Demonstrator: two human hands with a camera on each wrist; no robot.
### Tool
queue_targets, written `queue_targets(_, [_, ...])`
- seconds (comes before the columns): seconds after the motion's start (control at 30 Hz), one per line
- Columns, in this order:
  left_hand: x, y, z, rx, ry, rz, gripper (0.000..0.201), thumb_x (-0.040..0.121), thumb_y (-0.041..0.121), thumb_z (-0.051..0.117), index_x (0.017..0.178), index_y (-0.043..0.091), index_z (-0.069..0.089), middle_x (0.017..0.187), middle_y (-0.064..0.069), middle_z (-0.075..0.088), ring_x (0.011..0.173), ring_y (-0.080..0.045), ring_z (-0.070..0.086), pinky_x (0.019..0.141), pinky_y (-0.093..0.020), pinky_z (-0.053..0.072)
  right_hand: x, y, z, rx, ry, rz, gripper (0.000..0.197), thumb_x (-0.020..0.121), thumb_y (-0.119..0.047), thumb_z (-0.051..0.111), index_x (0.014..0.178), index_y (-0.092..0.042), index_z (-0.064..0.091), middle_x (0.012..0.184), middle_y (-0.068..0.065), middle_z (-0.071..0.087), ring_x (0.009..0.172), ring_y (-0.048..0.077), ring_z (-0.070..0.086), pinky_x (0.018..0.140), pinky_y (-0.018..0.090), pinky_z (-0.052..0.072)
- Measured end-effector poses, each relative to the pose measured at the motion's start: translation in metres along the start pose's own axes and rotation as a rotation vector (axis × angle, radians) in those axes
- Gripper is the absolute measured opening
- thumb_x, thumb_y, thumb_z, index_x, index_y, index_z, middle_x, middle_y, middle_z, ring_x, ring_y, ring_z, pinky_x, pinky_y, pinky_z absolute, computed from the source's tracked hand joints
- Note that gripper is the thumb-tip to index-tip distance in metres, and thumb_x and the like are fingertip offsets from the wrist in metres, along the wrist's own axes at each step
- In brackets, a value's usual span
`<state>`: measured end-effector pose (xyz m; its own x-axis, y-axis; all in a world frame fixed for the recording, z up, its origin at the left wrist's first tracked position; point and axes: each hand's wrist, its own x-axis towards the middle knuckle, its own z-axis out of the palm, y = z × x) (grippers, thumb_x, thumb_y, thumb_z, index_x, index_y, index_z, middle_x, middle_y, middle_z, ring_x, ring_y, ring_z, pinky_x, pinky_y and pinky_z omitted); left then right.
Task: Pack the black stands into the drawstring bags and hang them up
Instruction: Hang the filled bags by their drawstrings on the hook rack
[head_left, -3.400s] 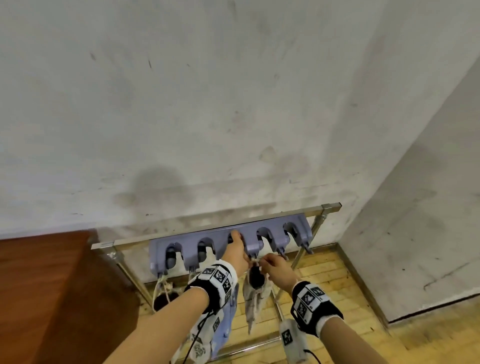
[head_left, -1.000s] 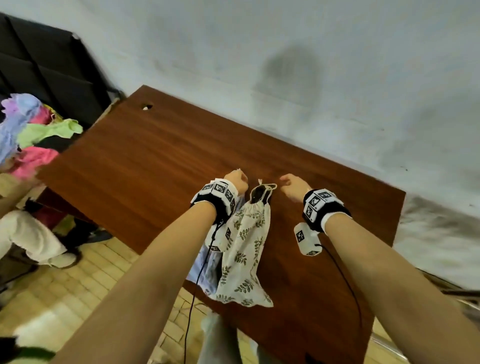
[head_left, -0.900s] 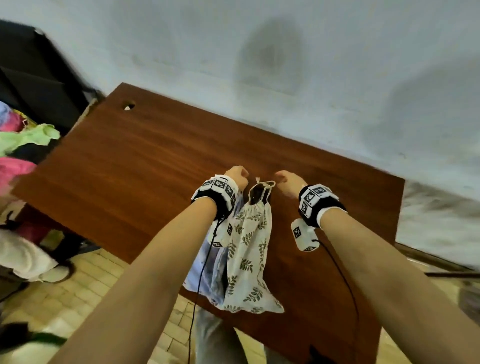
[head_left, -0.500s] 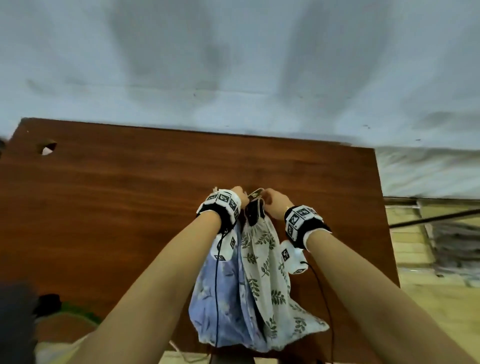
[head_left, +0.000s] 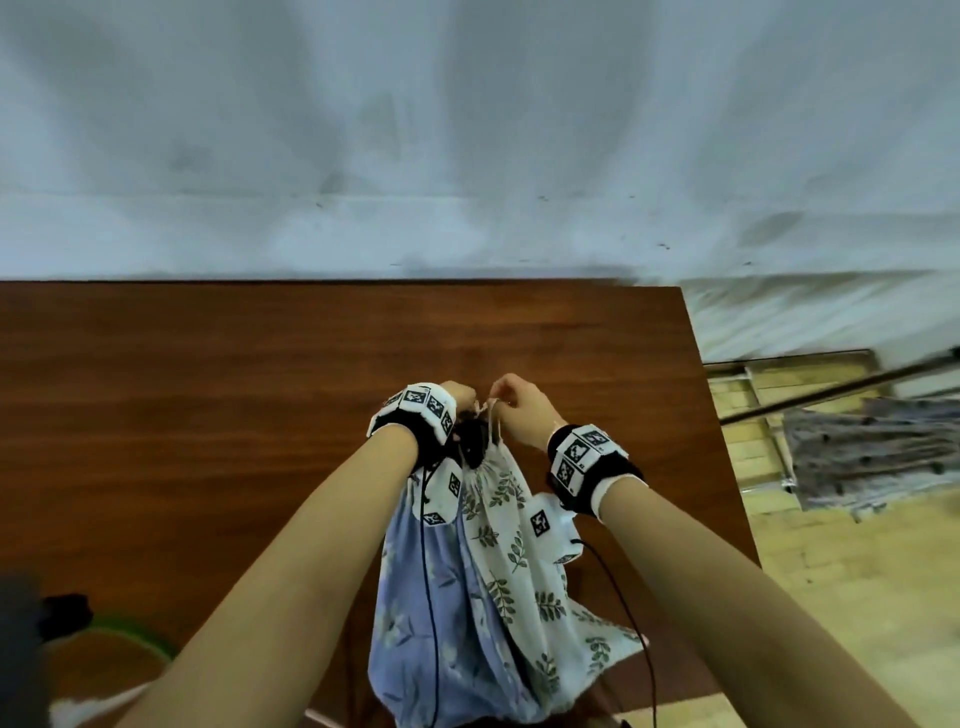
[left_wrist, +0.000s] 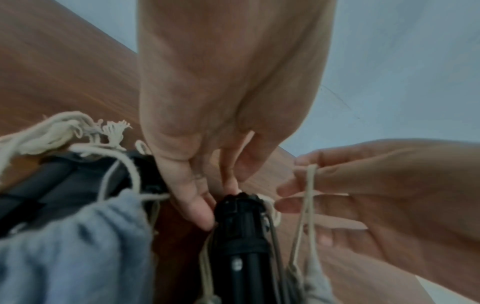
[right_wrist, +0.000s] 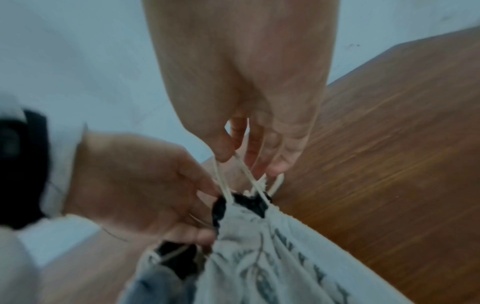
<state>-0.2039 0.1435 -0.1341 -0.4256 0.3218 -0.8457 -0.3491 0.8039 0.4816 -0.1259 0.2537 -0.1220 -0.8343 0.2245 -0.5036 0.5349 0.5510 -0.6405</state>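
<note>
Right now, from the head view, my left hand (head_left: 460, 397) and my right hand (head_left: 517, 402) meet above the dark brown wooden table (head_left: 208, 405), holding up two cloth sacks by their necks. The white drawstring bag with a green leaf print (head_left: 511, 545) hangs on the right, the pale blue floral drawstring bag (head_left: 441, 613) beside it on the left, both dangling over the table's near edge. A black stand (head_left: 472, 441) pokes out of the white bag's gathered mouth. Off to the right, a metal rack (head_left: 831, 387) stands over pale wooden flooring.

In the left wrist view, my left fingers (left_wrist: 192, 203) press against the top of that black stand (left_wrist: 241, 222), and a cream cotton drawstring (left_wrist: 307, 205) loops over my right fingers (left_wrist: 306, 205). The blue bag (left_wrist: 72, 251) bunches at the lower left with a second dark stand showing in its mouth; from here I cannot tell how my left hand keeps hold of it.

In the right wrist view, my right thumb and fingers pinch the drawstring (right_wrist: 223, 181) taut above the white bag (right_wrist: 259, 246), while my left hand (right_wrist: 135, 185) is curled at the bag's neck.

I judge this to be the cinching step: the stand is in, the mouth not yet closed. Next I should pull the cord firmly while steadying the stand, then carry the bags to the rack.
</note>
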Motion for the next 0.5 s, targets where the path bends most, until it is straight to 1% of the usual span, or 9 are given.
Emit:
queue_targets(0.07, [0.007, 0.001, 0.001, 0.067, 0.02, -0.014, 0.026, 0.091, 0.02, 0.053, 0.067, 0.012, 0.05, 0.081, -0.009, 0.059, 0.084, -0.027, 0.054, 0.076, -0.034, 0.048, -0.006, 0.0, -0.003, 0.133, -0.035, -0.026, 0.006, 0.094, -0.013, 0.054, 0.089, -0.017, 0.052, 0.072, -0.001, 0.06, 0.056, 0.01, 0.054, 0.055, 0.022, 0.044])
queue_targets(0.17, [0.031, -0.001, 0.002, 0.371, 0.03, -0.021, 0.022, 0.078, 0.029, 0.069, 0.078, 0.008, 0.063, 0.085, -0.011, 0.067, 0.082, -0.029, 0.064, 0.077, -0.036, 0.054, -0.015, 0.0, -0.009, 0.211, -0.047, -0.047, 0.014, 0.091, -0.021, 0.063, 0.08, -0.02, 0.054, 0.065, 0.0, 0.06, 0.055, 0.014, 0.054, 0.055, 0.027, 0.046])
queue_targets(0.2, [0.033, -0.002, 0.003, 0.399, 0.028, -0.018, 0.027, 0.076, 0.033, 0.07, 0.079, 0.008, 0.062, 0.088, -0.011, 0.067, 0.082, -0.03, 0.064, 0.078, -0.037, 0.053, -0.016, 0.001, -0.012, 0.231, -0.046, -0.047, 0.015, 0.091, -0.022, 0.064, 0.079, -0.019, 0.056, 0.064, 0.0, 0.059, 0.053, 0.012, 0.054, 0.054, 0.025, 0.046])
queue_targets(0.27, [0.031, 0.003, 0.003, 0.41, 0.031, -0.02, 0.032, 0.077, 0.041, 0.068, 0.07, 0.012, 0.055, 0.088, -0.012, 0.065, 0.08, -0.028, 0.063, 0.081, -0.037, 0.051, -0.018, 0.001, -0.023, 0.279, -0.033, -0.022, 0.017, 0.09, -0.022, 0.066, 0.077, -0.016, 0.057, 0.063, 0.0, 0.059, 0.047, 0.007, 0.052, 0.05, 0.02, 0.045])
queue_targets(0.33, [0.02, 0.012, 0.002, 0.352, -0.011, -0.005, 0.032, 0.085, 0.04, 0.062, 0.069, 0.014, 0.054, 0.09, -0.012, 0.065, 0.08, -0.026, 0.06, 0.078, -0.032, 0.049, -0.022, 0.002, -0.034, 0.335, -0.038, -0.008, 0.017, 0.088, -0.022, 0.068, 0.077, -0.015, 0.058, 0.065, 0.002, 0.059, 0.05, 0.013, 0.053, 0.049, 0.022, 0.045])
queue_targets(0.37, [0.015, 0.016, 0.002, 0.283, -0.051, -0.025, 0.029, 0.088, 0.036, 0.061, 0.074, 0.011, 0.057, 0.091, -0.014, 0.064, 0.08, -0.025, 0.059, 0.075, -0.03, 0.049, -0.024, 0.002, -0.039, 0.352, -0.045, 0.0, 0.017, 0.088, -0.023, 0.069, 0.077, -0.015, 0.058, 0.065, 0.002, 0.059, 0.051, 0.016, 0.053, 0.049, 0.023, 0.045])
queue_targets(0.43, [0.009, 0.023, 0.005, 0.104, -0.134, -0.076, 0.024, 0.092, 0.026, 0.059, 0.083, 0.005, 0.058, 0.091, -0.016, 0.062, 0.076, -0.028, 0.061, 0.072, -0.035, 0.055, -0.031, 0.003, -0.049, 0.391, -0.052, 0.019, 0.018, 0.086, -0.023, 0.07, 0.075, -0.015, 0.058, 0.062, -0.001, 0.058, 0.048, 0.016, 0.051, 0.046, 0.022, 0.043])
queue_targets(0.47, [0.006, 0.027, 0.006, 0.038, -0.153, -0.095, 0.02, 0.092, 0.021, 0.059, 0.084, 0.003, 0.057, 0.091, -0.017, 0.063, 0.076, -0.029, 0.062, 0.077, -0.038, 0.056, -0.034, 0.004, -0.054, 0.417, -0.051, 0.032, 0.018, 0.086, -0.022, 0.071, 0.075, -0.015, 0.058, 0.062, -0.001, 0.057, 0.046, 0.014, 0.05, 0.045, 0.022, 0.041])
queue_targets(0.5, [0.006, 0.03, 0.009, 0.003, -0.152, -0.092, 0.016, 0.092, 0.016, 0.059, 0.085, 0.002, 0.057, 0.096, -0.018, 0.065, 0.081, -0.03, 0.065, 0.085, -0.042, 0.055, -0.038, 0.005, -0.059, 0.443, -0.049, 0.041, 0.018, 0.085, -0.021, 0.072, 0.075, -0.015, 0.058, 0.062, 0.0, 0.056, 0.045, 0.013, 0.05, 0.045, 0.021, 0.041])
